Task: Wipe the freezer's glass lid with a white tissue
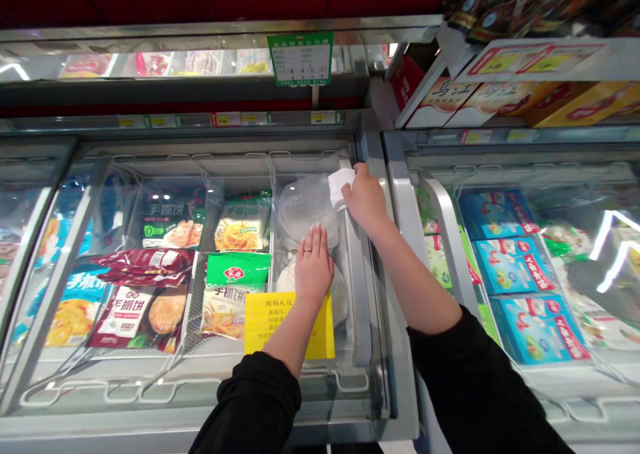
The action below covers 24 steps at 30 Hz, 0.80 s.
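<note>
I look down into a supermarket chest freezer [385, 347] with wire dividers. My left hand [314, 262] lies flat, fingers together and stretched out, on clear bags of pale frozen food [300, 204] in the right-hand compartment; a ring shows on one finger. My right hand [366, 197] is closed on a white cloth [338, 186], held against the far right corner of the freezer beside the frame. Both arms wear black sleeves pushed up. A yellow sign [265, 321] hangs at the front of that compartment, under my left wrist.
Left compartments hold packets of frozen pancakes [173, 217], noodles [243, 224] and a red bag [145, 261]. A second freezer on the right holds blue boxes [513, 264]. A green-framed price card [301, 59] stands behind, with boxed goods on shelves [505, 97] at upper right.
</note>
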### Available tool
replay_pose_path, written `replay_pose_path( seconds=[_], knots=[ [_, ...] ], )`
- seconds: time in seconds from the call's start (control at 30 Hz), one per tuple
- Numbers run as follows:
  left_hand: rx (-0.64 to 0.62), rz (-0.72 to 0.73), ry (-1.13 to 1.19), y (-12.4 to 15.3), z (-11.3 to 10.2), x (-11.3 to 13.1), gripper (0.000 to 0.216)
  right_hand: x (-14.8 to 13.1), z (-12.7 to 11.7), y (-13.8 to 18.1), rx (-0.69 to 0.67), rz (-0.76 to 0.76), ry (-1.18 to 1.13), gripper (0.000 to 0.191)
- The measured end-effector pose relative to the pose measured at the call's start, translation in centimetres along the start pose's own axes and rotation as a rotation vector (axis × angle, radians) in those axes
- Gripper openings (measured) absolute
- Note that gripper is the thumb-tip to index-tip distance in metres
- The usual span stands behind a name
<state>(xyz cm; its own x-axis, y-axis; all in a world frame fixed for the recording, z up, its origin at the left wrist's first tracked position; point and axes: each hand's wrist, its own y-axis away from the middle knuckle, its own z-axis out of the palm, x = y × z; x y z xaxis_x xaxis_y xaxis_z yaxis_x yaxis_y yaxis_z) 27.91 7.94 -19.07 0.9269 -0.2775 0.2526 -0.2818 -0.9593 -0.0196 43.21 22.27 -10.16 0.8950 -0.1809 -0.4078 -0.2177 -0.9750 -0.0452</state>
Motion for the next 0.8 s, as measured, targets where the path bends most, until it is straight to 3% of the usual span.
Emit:
replay_pose_path(
  seconds=[0.2,0.4,0.63,0.8],
  knots=[
    [-0.039,-0.015,-0.01,-0.2,-0.4,0.2,0.069,-1.9,3.1,-2.3,-0.087,0.13,0.046,0.046],
    [-0.057,-0.007,-0.016,-0.1,-0.8,0.2,0.069,-2.3,4.7,-4.2,-0.044,0.157,0.054,0.052],
    [-0.046,-0.012,-0.008,-0.2,-1.0,0.3,0.068,-1.8,4.2,-0.7,-0.109,0.169,0.049,0.055],
    [-0.048,-0.01,-0.021,-0.2,-0.9,0.3,0.068,-1.5,3.8,-3.6,-0.189,0.231,-0.032,0.043]
  ],
)
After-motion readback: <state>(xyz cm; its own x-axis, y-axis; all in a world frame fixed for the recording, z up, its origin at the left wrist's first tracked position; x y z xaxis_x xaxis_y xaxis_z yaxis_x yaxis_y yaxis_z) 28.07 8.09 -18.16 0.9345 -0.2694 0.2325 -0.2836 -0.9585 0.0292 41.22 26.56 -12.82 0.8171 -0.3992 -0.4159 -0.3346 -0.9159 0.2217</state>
